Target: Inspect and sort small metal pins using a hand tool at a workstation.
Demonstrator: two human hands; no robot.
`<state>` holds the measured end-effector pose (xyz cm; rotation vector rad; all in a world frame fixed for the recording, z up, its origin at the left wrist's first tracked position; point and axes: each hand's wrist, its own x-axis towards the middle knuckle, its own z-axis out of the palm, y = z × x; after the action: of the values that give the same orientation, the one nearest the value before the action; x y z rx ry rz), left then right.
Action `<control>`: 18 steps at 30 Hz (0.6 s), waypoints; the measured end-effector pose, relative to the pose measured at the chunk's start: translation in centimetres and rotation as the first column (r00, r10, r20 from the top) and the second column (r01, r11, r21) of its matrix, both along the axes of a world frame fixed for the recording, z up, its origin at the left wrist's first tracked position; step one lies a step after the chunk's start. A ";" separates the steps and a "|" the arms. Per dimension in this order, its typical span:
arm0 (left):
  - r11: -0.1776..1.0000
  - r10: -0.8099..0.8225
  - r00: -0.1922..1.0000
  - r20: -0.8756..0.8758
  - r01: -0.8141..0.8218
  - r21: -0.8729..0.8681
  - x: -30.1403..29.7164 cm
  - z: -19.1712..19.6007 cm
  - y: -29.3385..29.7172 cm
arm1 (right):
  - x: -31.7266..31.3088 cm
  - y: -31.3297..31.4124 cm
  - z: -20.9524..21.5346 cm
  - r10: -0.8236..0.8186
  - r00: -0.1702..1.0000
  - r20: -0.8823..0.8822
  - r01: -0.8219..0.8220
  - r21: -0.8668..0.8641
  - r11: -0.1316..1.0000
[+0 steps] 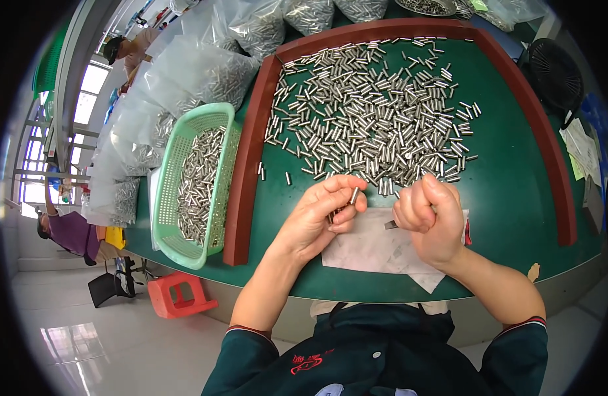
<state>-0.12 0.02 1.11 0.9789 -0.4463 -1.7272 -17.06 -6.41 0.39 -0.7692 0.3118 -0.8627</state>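
Note:
Between the thumb and fingers of my left hand (310, 214) is a short, shiny metal pin (354, 196). More metal seems to show under its curled fingers, partly hidden. My right hand (435, 221) is closed in a fist just to the right. A flat grey metal tip (390, 225) sticks out of its left side, and a bit of red (468, 231) shows on its other side; the kind of thing is hidden. Both hands are above a pale cloth or paper sheet (357, 254). Beyond them, a large heap of similar loose pins (383, 112) covers the green tabletop (508, 178).
A dark red raised border (246, 178) frames the heap. Left of it stands a light green basket (164, 198) holding more pins. Clear bags of metal parts (211, 76) line the far left. A black fan (551, 76) is at right, a red stool (178, 297) on the floor.

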 end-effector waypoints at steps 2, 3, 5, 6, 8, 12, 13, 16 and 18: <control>0.997 0.067 0.996 -0.051 -0.069 -0.043 0.1 -0.2 0.1 | -0.1 -0.1 0.0 0.011 1.000 0.014 -0.012 0.023 1.000; 0.992 0.087 0.993 -0.081 -0.094 -0.084 0.1 -0.3 0.1 | -0.1 -0.1 -0.1 0.013 1.000 0.010 -0.013 0.020 1.000; 0.981 0.161 0.985 0.065 -0.152 -0.116 0.8 -0.5 0.2 | 0.0 -0.1 -0.2 0.015 1.000 0.007 -0.016 0.021 1.000; 0.981 0.174 0.953 0.250 -0.145 -0.129 1.0 -0.2 0.4 | -0.1 -0.1 -0.1 0.019 1.000 0.005 -0.019 0.018 1.000; 0.961 0.265 0.686 0.678 -0.128 -0.245 0.7 0.2 0.4 | -0.1 0.0 0.0 0.023 1.000 0.003 -0.023 0.018 1.000; 0.968 0.248 0.173 0.953 -0.005 -0.251 0.0 0.6 0.4 | -0.1 -0.1 0.0 0.026 1.000 0.001 -0.026 0.028 0.999; 0.974 0.220 0.141 0.965 0.025 -0.225 0.0 0.4 0.4 | -0.2 -0.1 0.0 0.027 1.000 -0.002 -0.027 0.034 0.999; 0.980 0.175 0.030 0.984 0.093 -0.177 0.0 0.2 0.4 | -0.1 -0.1 0.0 0.022 1.000 -0.007 -0.021 0.035 0.999; 0.974 0.199 -0.056 0.978 0.120 -0.191 -0.4 -0.1 0.2 | -0.1 -0.1 0.0 0.021 1.000 -0.013 -0.020 0.035 0.999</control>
<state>-0.55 0.21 0.99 2.0024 -1.5381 -0.4197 -17.14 -6.50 0.42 -0.7445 0.3297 -0.8313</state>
